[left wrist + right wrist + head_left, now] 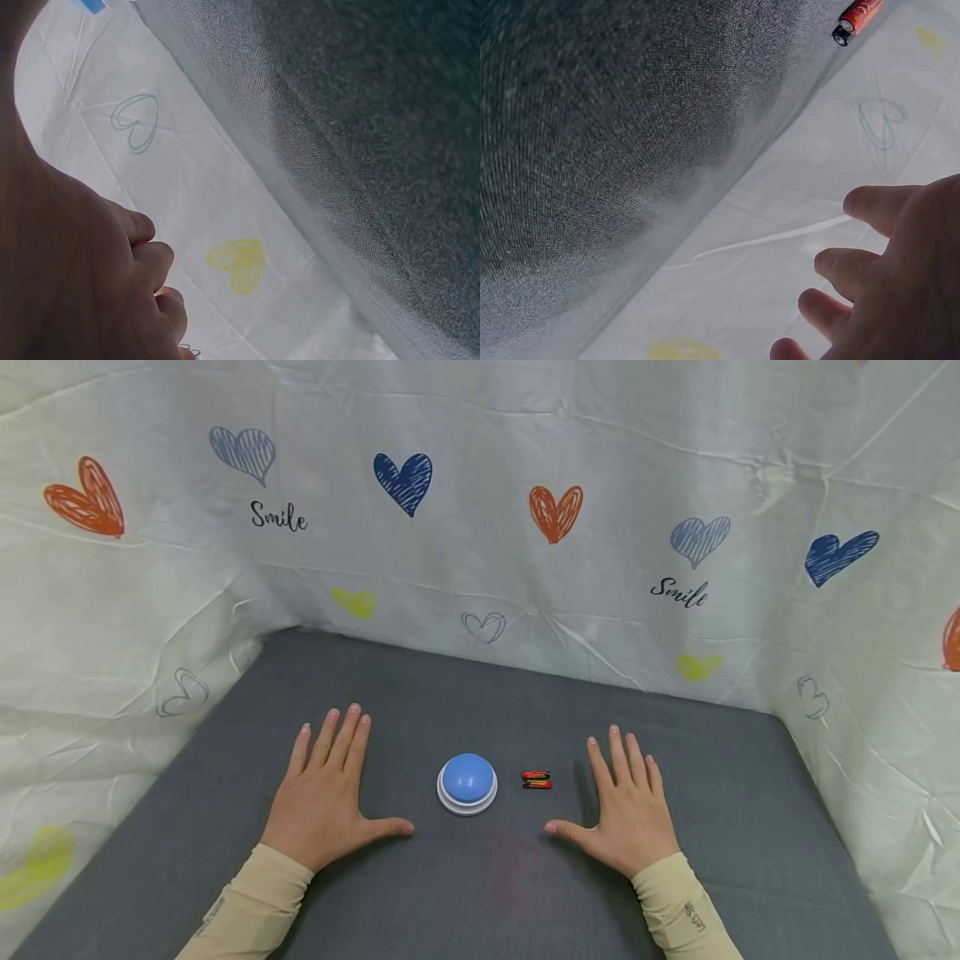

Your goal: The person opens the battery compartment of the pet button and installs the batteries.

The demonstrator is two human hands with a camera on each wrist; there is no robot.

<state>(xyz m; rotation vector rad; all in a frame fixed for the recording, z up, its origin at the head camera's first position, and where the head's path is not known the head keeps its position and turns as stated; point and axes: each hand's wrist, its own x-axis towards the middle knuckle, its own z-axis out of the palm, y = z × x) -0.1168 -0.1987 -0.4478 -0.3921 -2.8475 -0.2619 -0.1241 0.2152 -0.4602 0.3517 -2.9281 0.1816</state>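
A round blue dome (468,778) on a white base, like a push light or button, sits mid-table between the hands. Just right of it lie two small red-and-black batteries (536,779) side by side; their ends also show at the top of the right wrist view (855,21). To the left, my left hand (324,802) is spread palm down, fingers straight and thumb pointing toward the dome. My right hand (628,818) is spread likewise, nearest the batteries, its thumb pointing left. Neither hand touches the dome or the batteries.
The dark grey tabletop (465,893) carries a faint pinkish mark in front of the dome. A white sheet (480,560) printed with hearts and "Smile" hangs behind the table and along both sides.
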